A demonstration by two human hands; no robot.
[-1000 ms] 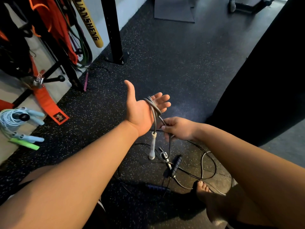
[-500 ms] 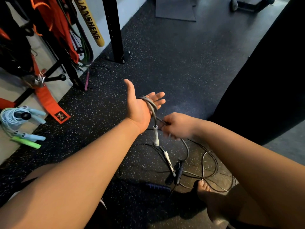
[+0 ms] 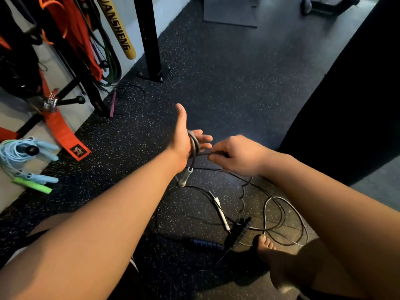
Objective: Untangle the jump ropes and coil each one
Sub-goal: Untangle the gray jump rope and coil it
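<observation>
Left grip (image 3: 183, 142) straight-fingered, thumb up, right grip (image 3: 237, 154) pinching

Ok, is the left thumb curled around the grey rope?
No, the left hand has its thumb straight up, clear of the grey rope looped round the hand.

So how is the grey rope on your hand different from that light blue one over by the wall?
The grey rope is partly coiled round the fingers of the left hand, its loose run pinched by the right hand; the light blue rope lies bundled, untouched. The grey rope's white handle dangles; the light blue rope's handles lie flat. Both are jump ropes.
</observation>
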